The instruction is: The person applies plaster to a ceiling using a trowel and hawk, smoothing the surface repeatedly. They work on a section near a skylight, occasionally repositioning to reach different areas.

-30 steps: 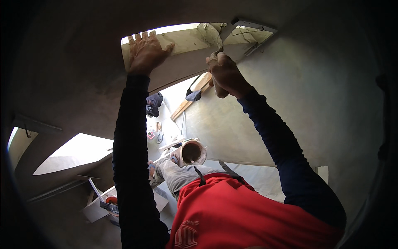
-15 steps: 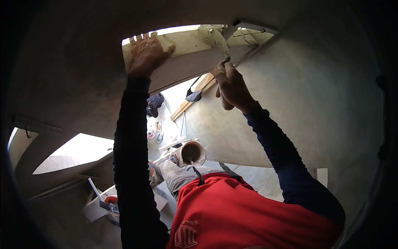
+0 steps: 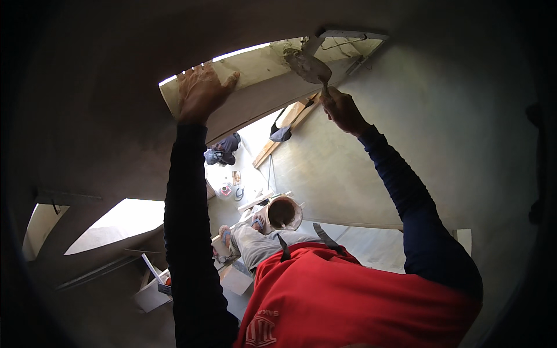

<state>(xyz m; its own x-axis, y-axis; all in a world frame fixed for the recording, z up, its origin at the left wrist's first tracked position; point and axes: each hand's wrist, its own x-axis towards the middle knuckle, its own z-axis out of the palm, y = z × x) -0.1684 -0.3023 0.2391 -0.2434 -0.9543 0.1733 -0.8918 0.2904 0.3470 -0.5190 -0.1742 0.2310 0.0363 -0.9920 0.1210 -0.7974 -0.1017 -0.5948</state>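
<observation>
My left hand [image 3: 202, 93] lies with spread fingers on the pale curved ledge [image 3: 255, 64] of an opening overhead, its fingertips reaching the bright upper edge. To its right, my right hand [image 3: 342, 109] grips the handle of a plaster-smeared trowel [image 3: 310, 68]. The blade's broad face lies over the ledge, with rough wet plaster at its tip. A grey metal bracket [image 3: 351, 33] frames the right end of the opening; whether the blade touches it I cannot tell.
Below, a bucket of brown mix [image 3: 295, 225] stands beside my sandalled feet [image 3: 226, 235]. Further down are a crouched person in dark clothes [image 3: 220, 151] and leaning planks [image 3: 267, 151]. A white box [image 3: 151, 296] lies lower left. Curved grey walls surround me.
My right hand has moved rightward; the trowel blade has swung from upright to slanting leftward, broad face showing. My left hand sits slightly lower in the picture, still spread on the ledge.
</observation>
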